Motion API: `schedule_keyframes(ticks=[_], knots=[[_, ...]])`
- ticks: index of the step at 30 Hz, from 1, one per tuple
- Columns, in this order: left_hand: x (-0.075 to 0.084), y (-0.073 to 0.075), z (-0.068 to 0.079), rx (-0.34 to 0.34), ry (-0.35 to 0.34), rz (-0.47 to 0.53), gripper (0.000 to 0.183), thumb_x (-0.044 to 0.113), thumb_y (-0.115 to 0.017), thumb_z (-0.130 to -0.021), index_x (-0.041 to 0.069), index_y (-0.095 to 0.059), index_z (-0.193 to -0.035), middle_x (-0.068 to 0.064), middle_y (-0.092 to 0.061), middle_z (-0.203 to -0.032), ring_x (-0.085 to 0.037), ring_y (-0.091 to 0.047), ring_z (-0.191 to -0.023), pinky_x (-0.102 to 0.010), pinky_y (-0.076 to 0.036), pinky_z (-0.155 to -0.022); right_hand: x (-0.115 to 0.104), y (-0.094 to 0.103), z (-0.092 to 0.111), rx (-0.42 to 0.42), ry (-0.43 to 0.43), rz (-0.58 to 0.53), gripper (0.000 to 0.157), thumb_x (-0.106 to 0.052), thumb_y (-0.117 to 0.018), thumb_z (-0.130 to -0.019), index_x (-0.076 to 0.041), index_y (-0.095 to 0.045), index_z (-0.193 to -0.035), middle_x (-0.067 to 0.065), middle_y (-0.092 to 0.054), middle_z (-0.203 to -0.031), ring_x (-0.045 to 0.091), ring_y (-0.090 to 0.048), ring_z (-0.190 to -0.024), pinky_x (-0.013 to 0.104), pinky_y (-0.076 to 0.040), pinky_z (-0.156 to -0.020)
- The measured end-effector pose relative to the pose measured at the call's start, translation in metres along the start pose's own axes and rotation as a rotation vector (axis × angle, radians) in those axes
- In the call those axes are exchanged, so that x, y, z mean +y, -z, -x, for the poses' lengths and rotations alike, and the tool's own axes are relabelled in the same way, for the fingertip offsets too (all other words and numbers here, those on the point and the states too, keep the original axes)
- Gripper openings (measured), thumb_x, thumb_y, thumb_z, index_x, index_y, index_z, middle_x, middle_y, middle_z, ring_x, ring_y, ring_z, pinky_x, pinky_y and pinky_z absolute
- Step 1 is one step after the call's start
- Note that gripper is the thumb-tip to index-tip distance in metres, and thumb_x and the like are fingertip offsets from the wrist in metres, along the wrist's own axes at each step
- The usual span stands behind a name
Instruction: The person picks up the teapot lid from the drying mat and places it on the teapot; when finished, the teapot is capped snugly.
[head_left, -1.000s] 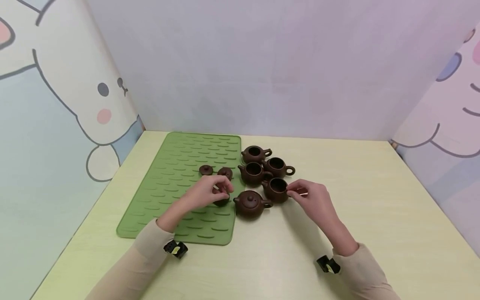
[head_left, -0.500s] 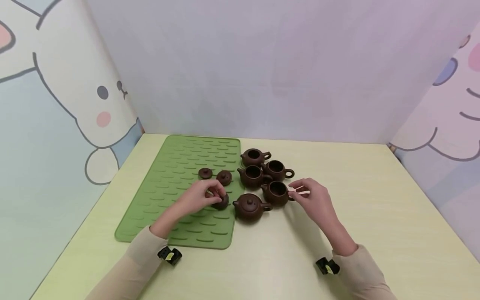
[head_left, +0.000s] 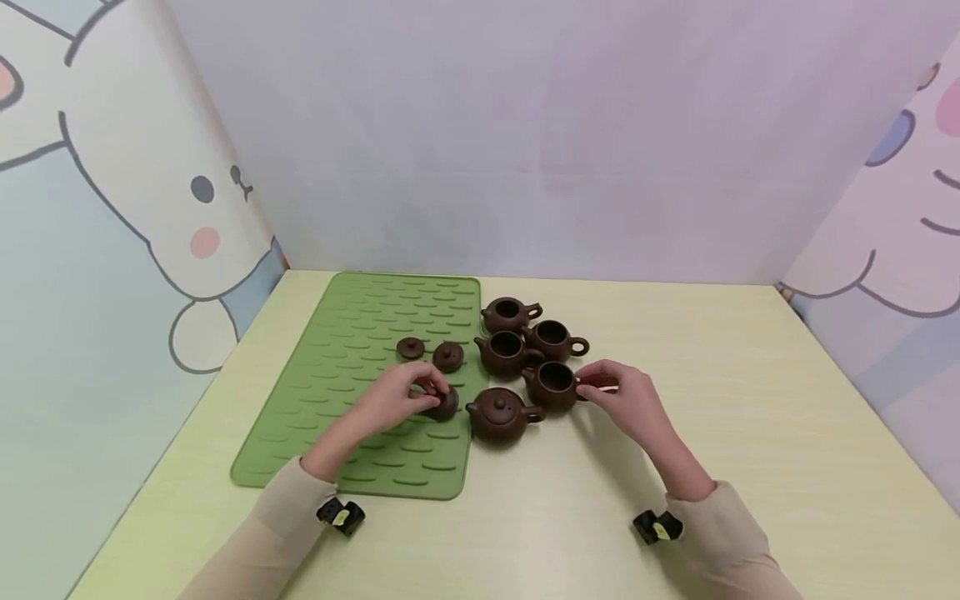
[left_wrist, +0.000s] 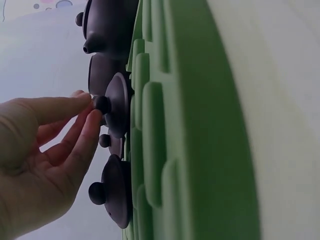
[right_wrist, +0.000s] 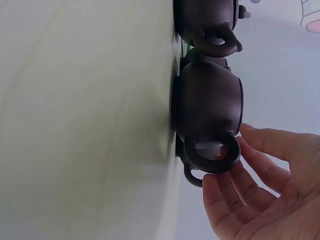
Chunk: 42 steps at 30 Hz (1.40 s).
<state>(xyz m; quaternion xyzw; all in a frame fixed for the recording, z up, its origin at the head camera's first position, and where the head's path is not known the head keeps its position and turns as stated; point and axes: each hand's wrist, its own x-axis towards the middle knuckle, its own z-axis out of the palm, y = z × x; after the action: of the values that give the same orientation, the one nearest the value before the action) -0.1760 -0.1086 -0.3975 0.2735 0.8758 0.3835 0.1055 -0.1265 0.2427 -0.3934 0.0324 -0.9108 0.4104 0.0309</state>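
My left hand [head_left: 392, 396] pinches the knob of a dark brown teapot lid [left_wrist: 119, 105], thumb and fingertips meeting at it. That lid lies close over the green mat [head_left: 307, 400], near its right edge. At the handle of a small lidless teapot [head_left: 553, 387] is my right hand [head_left: 628, 398]. In the right wrist view its thumb [right_wrist: 270, 142] is by the rim and its fingers curl about the ring handle. A lidded teapot [head_left: 498, 417] stands between the two hands, spout to the left.
Two more lids, one flat [head_left: 410, 347] and one rounder [head_left: 448, 357], lie on the mat beyond my left hand. Three other lidless teapots, among them a near one [head_left: 504, 354], crowd along the mat's right edge. A pale wall [head_left: 525, 167] closes off the table's back.
My left hand has shifted slightly left and toward me, uncovering more of the lid. The right hand's fingers have drawn together at the teapot handle. The teapots keep their places.
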Motion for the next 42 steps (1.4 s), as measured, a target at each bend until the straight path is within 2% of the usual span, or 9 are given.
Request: schedule_keyframes(ticks=[7,13,18,25,34,42], knots=[[0.001,-0.003,-0.002,0.010,0.066,-0.010,0.018,-0.004,-0.071,-0.087,0.009,-0.068,-0.100,-0.006,-0.071,-0.104,-0.018,-0.067,-0.094,-0.029,-0.059,-0.080,0.003,-0.001,-0.004,-0.010,-0.016,0.005,0.018,-0.012,-0.074,-0.090,-0.007,-0.074,-0.106,0.011,-0.076,-0.104,0.029,-0.071,-0.100,0.024,-0.055,-0.076],[0.004,-0.005,-0.005,0.015,0.104,-0.075,0.023,-0.005,-0.074,-0.083,0.010,-0.068,-0.100,-0.002,-0.070,-0.095,-0.013,-0.065,-0.088,-0.026,-0.057,-0.079,0.004,-0.001,-0.007,-0.014,-0.027,-0.002,0.015,-0.011,-0.075,-0.088,-0.007,-0.074,-0.102,0.010,-0.076,-0.100,0.026,-0.072,-0.097,0.020,-0.054,-0.073],[0.006,-0.005,-0.006,0.024,0.112,-0.103,0.022,-0.004,-0.075,-0.082,0.010,-0.070,-0.098,-0.002,-0.071,-0.092,-0.012,-0.066,-0.086,-0.026,-0.058,-0.077,0.006,-0.001,-0.008,-0.026,-0.045,-0.001,0.015,-0.013,-0.076,-0.088,-0.006,-0.074,-0.101,0.011,-0.076,-0.098,0.023,-0.071,-0.094,0.023,-0.051,-0.073],[0.006,-0.003,-0.006,0.055,0.122,-0.091,0.015,0.003,-0.076,-0.086,0.011,-0.072,-0.098,-0.002,-0.072,-0.093,-0.012,-0.067,-0.086,-0.026,-0.058,-0.076,0.007,-0.002,-0.009,-0.027,-0.067,0.010,0.016,-0.014,-0.076,-0.088,-0.005,-0.075,-0.101,0.011,-0.076,-0.099,0.023,-0.070,-0.094,0.027,-0.050,-0.074],[0.012,0.001,-0.010,0.101,0.046,-0.042,0.012,0.008,-0.077,-0.086,0.011,-0.072,-0.097,-0.004,-0.072,-0.097,-0.014,-0.068,-0.087,-0.026,-0.060,-0.077,0.009,-0.003,-0.009,-0.005,-0.074,-0.013,0.015,-0.013,-0.076,-0.088,-0.005,-0.076,-0.101,0.011,-0.077,-0.098,0.024,-0.072,-0.094,0.025,-0.050,-0.076],[0.022,0.002,-0.018,0.099,0.000,-0.025,0.011,0.011,-0.077,-0.087,0.013,-0.074,-0.098,-0.003,-0.073,-0.098,-0.013,-0.067,-0.088,-0.024,-0.059,-0.077,0.010,-0.004,-0.009,0.011,-0.077,-0.019,0.014,-0.011,-0.075,-0.088,-0.005,-0.076,-0.101,0.011,-0.077,-0.097,0.020,-0.070,-0.091,0.026,-0.048,-0.075]])
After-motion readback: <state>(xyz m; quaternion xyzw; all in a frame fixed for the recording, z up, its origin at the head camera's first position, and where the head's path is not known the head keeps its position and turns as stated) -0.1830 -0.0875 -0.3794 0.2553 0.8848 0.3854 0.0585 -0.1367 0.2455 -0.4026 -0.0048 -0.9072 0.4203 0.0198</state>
